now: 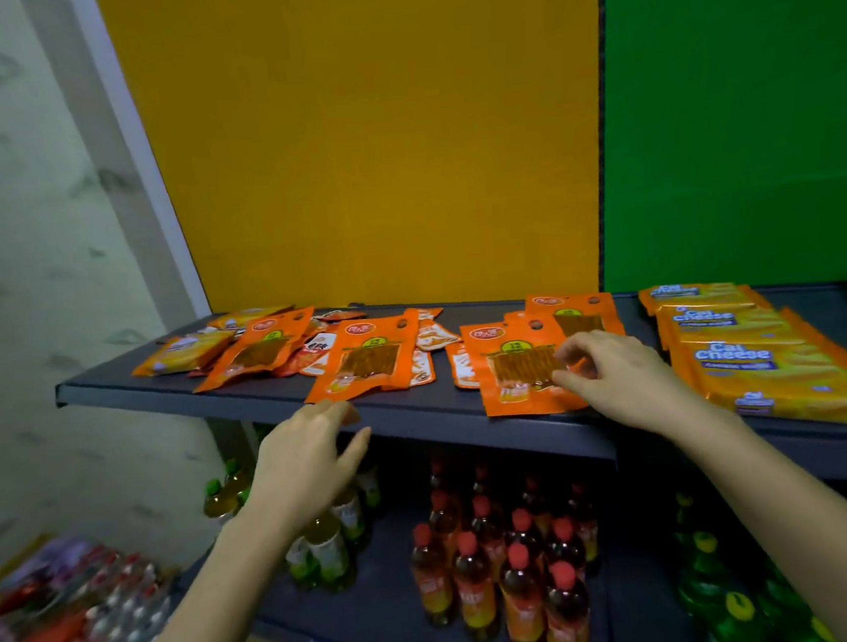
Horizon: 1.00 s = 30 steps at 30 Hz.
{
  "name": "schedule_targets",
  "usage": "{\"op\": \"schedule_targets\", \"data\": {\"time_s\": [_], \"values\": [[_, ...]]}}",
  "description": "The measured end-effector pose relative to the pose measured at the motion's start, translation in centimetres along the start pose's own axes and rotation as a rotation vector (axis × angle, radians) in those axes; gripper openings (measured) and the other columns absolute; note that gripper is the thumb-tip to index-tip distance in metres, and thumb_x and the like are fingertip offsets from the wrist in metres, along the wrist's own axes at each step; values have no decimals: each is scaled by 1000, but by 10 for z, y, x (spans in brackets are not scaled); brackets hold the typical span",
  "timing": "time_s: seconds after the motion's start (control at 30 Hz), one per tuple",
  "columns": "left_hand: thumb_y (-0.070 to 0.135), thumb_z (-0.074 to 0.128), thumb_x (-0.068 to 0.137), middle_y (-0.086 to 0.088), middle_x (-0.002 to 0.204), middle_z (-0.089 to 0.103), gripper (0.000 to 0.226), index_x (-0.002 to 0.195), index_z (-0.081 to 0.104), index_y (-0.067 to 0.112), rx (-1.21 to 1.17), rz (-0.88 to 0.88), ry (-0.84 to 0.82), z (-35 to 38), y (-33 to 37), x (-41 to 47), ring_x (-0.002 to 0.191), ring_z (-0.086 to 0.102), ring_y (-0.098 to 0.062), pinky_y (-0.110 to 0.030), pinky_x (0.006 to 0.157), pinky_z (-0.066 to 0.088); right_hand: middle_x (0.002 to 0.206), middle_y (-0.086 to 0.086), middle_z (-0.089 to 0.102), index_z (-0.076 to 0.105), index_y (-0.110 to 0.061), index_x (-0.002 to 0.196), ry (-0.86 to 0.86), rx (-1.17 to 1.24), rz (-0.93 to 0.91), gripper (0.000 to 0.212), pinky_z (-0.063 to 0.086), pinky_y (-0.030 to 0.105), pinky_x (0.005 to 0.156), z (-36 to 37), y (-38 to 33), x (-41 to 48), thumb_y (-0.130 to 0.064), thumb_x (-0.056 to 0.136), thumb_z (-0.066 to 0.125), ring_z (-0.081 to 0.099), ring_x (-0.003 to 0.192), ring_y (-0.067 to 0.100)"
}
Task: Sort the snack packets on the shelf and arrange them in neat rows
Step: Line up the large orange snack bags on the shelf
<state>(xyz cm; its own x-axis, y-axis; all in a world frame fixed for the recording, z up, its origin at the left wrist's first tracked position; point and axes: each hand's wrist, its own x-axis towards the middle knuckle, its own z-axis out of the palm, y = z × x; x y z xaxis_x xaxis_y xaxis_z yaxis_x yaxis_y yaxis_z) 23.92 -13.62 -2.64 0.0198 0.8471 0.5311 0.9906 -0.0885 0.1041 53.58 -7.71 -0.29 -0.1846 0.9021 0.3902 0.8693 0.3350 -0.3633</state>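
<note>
Several orange snack packets lie scattered on a dark shelf (171,386). One orange packet (510,364) lies at the front, on top of a small stack; my right hand (616,380) rests on its right side with fingers curled onto it. Another orange packet (368,359) lies in the middle, and my left hand (310,458) hovers just below its front corner, fingers apart, holding nothing. A further orange packet (260,353) lies tilted at the left, over small white-and-orange sachets (314,353). A yellow packet (183,352) sits at the far left.
A row of yellow Cal Cheese packs (762,357) overlaps along the shelf's right side. Yellow (370,146) and green (741,113) back panels stand behind. Below, red-capped bottles (509,559), pale green bottles (328,544) and dark green bottles (715,577) fill the lower shelf. Blurred goods lie bottom left.
</note>
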Motion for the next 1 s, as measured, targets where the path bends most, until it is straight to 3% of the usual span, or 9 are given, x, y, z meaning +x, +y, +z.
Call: {"op": "schedule_targets", "data": {"time_s": [0.13,0.3,0.43,0.57,0.7,0.83,1.0], "values": [[43,46,91,4,110,62,30,107,58,21,3,-24,-4,4,-28,15,106,56,-16,-30,76,46,129,6,53,51,-14,125,-16,-103,154,57,43,38,92,18,-12,17,-54,84,53,49,119,26],[43,50,89,-1,105,65,32,105,61,17,-98,-92,14,18,-50,51,99,58,-19,-29,68,41,138,16,46,45,-4,130,-112,-160,320,81,40,44,99,37,-16,41,-69,82,41,42,127,33],[54,51,86,-5,108,65,48,110,60,14,-155,-163,-38,37,-65,83,98,59,-21,-35,76,50,144,14,40,39,-5,135,-133,-186,399,95,39,43,100,50,-15,55,-77,73,44,37,131,32],[74,46,74,-10,118,60,81,121,51,8,-93,-214,-136,54,-76,114,109,55,-26,-39,84,48,148,14,35,32,-6,141,-93,-171,425,102,34,41,106,53,-11,62,-74,68,56,34,135,32],[84,41,65,-14,123,57,98,124,46,6,-53,-232,-222,66,-80,134,115,51,-29,-40,87,47,143,16,40,34,-11,139,-42,-105,455,104,37,39,102,50,-9,64,-69,59,67,40,131,31],[85,52,55,-11,133,51,110,131,38,6,-100,-256,-285,71,-82,149,119,51,-28,-39,87,48,146,14,37,28,-13,143,-63,-80,501,113,36,40,104,47,-11,65,-68,55,72,35,135,30],[75,67,49,-13,131,51,116,134,30,4,-262,-306,-449,71,-92,165,116,53,-29,-40,89,48,141,21,38,28,-11,142,-65,-62,595,114,36,39,104,42,-18,65,-63,53,76,36,133,33]]}}
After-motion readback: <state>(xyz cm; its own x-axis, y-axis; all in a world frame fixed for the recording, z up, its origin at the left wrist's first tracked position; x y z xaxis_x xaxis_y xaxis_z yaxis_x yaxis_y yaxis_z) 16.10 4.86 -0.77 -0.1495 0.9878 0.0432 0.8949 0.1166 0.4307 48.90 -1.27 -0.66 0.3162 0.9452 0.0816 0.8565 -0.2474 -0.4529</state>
